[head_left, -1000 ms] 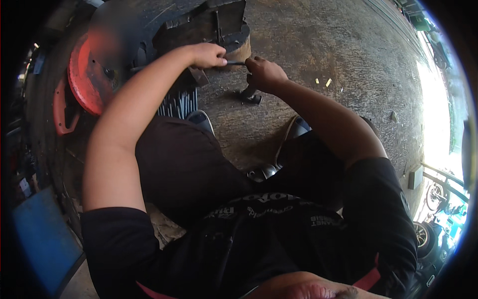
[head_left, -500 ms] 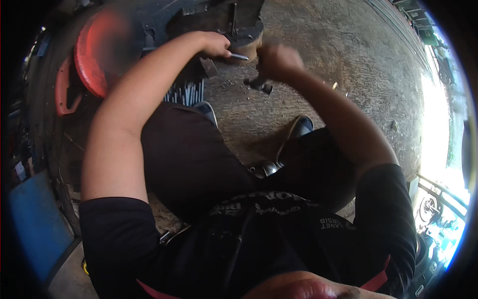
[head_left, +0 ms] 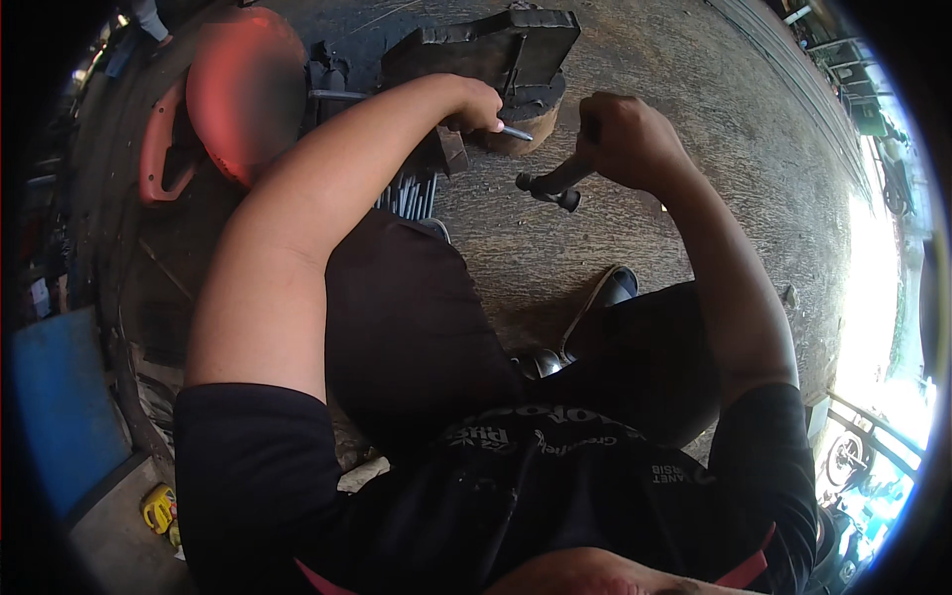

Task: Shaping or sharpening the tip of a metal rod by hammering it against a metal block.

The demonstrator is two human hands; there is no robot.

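My left hand is closed round a thin metal rod, whose bright end sticks out to the right. It is held at the near side of a dark steel block with an upright plate, on a round wooden base. Whether the rod touches the block I cannot tell. In my right hand is a hammer, gripped by its handle with the head hanging low, apart from the rod. Several cut metal rods lie bundled by my left knee, partly hidden by my leg.
A red machine with a round guard and a handle stands at far left. A blue panel leans at the left, with a yellow object below it. Long bars lie at far right on the rough floor.
My right hand has swung the hammer up and to the right, away from the rod. The view has shifted, so the scene sits further right and lower. My left hand keeps its grip.
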